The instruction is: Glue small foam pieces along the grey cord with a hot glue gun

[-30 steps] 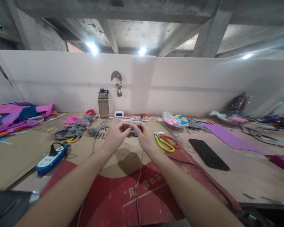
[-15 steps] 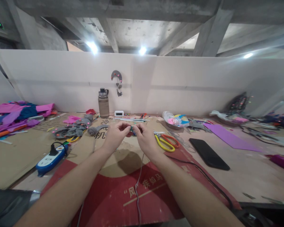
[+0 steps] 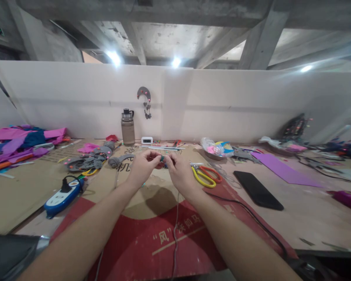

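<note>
A small teal piece (image 3: 162, 159), too small to name, is pinched between the fingertips of my left hand (image 3: 142, 168) and my right hand (image 3: 179, 170). Both hands are closed and close together over the cardboard sheet (image 3: 128, 238). A thin grey cord (image 3: 176, 234) hangs below my right hand and runs down towards me; its upper end is hidden. Scissors (image 3: 206, 175) with yellow and orange handles lie just right of my right hand. A grey felt strip (image 3: 121, 160) lies to the left of my left hand.
On the left are a blue-and-white power strip (image 3: 62, 197), grey felt pieces (image 3: 89, 158) and colourful fabric (image 3: 23, 142). A bottle (image 3: 128, 128) and small clock (image 3: 146, 140) stand behind. To the right lie a phone (image 3: 257, 190), purple sheet (image 3: 283, 168) and black cable (image 3: 251, 212).
The grey cord has swung slightly to the right. My fingers have shifted a little, and more of the teal piece shows between them.
</note>
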`<action>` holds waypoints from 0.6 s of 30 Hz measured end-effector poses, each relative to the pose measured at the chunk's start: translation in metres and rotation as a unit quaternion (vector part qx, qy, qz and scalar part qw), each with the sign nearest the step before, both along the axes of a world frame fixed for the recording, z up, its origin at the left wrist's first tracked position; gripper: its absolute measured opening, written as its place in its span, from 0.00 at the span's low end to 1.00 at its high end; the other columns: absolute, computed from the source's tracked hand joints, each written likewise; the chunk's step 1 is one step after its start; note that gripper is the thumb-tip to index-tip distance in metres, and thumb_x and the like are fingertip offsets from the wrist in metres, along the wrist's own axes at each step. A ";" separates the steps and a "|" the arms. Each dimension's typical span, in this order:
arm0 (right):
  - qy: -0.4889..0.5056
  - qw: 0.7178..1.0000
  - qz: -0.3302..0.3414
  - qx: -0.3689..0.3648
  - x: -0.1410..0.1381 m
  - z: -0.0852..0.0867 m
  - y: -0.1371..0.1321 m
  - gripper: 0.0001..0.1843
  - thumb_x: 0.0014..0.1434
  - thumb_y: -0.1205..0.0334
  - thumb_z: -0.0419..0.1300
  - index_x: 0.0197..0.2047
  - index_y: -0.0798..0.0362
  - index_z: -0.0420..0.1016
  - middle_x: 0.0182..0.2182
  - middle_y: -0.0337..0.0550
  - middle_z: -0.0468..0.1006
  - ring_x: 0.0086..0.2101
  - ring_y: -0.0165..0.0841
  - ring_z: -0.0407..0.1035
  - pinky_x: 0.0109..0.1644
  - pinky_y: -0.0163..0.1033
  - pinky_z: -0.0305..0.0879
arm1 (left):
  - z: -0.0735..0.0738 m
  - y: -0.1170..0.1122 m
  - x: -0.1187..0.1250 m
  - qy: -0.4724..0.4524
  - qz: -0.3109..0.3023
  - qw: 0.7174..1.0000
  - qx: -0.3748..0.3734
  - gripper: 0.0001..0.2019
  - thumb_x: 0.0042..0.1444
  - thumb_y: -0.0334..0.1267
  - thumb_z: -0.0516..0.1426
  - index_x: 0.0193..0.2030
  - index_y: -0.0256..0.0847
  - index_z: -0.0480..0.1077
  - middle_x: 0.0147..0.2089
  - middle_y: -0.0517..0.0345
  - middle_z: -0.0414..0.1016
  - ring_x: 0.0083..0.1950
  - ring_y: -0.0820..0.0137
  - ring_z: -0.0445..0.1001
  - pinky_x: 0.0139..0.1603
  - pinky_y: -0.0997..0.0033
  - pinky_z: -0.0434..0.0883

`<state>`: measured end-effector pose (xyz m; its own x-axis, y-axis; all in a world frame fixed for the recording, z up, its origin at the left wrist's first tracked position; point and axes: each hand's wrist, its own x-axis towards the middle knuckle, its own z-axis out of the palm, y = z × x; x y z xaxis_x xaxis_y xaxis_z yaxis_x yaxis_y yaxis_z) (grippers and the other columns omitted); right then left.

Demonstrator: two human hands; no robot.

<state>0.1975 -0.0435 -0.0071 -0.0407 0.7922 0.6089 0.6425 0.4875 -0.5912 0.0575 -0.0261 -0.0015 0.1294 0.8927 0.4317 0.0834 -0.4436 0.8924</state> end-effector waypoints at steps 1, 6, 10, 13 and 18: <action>-0.001 1.000 -0.003 0.001 0.000 0.000 0.000 0.17 0.62 0.53 0.46 0.31 0.52 0.71 0.27 0.41 0.75 0.27 0.30 0.65 0.31 0.34 0.52 | 0.000 0.000 0.000 -0.001 -0.003 1.000 0.000 0.11 0.49 0.41 0.58 0.34 0.35 0.71 0.29 0.55 0.75 0.30 0.68 0.76 0.34 0.64 0.76; -0.009 1.000 -0.007 0.007 0.001 0.001 0.000 0.17 0.62 0.54 0.46 0.30 0.52 0.71 0.26 0.41 0.75 0.27 0.30 0.66 0.31 0.34 0.52 | 0.000 -0.001 -0.001 -0.007 -0.011 1.000 -0.002 0.11 0.49 0.42 0.58 0.34 0.34 0.70 0.29 0.54 0.75 0.30 0.68 0.76 0.34 0.64 0.75; -0.017 1.000 -0.011 0.005 0.001 0.001 -0.001 0.18 0.62 0.53 0.46 0.30 0.52 0.71 0.25 0.40 0.75 0.26 0.30 0.65 0.30 0.34 0.50 | 0.000 -0.001 0.000 -0.014 -0.015 1.000 -0.008 0.12 0.48 0.43 0.59 0.34 0.35 0.70 0.28 0.55 0.75 0.29 0.68 0.75 0.34 0.65 0.75; -0.024 1.000 -0.012 0.005 0.001 0.001 -0.001 0.18 0.62 0.53 0.46 0.29 0.52 0.70 0.24 0.40 0.74 0.25 0.30 0.64 0.29 0.34 0.49 | 0.000 0.000 0.000 -0.019 -0.015 1.000 -0.020 0.12 0.48 0.43 0.59 0.34 0.35 0.70 0.28 0.55 0.75 0.28 0.69 0.75 0.33 0.66 0.75; -0.020 1.000 -0.003 -0.006 0.001 0.002 -0.001 0.19 0.62 0.53 0.46 0.28 0.53 0.71 0.25 0.41 0.74 0.26 0.29 0.64 0.30 0.34 0.51 | -0.001 0.000 0.000 -0.027 -0.020 0.999 -0.026 0.11 0.48 0.42 0.59 0.33 0.35 0.69 0.27 0.57 0.74 0.27 0.70 0.75 0.32 0.68 0.74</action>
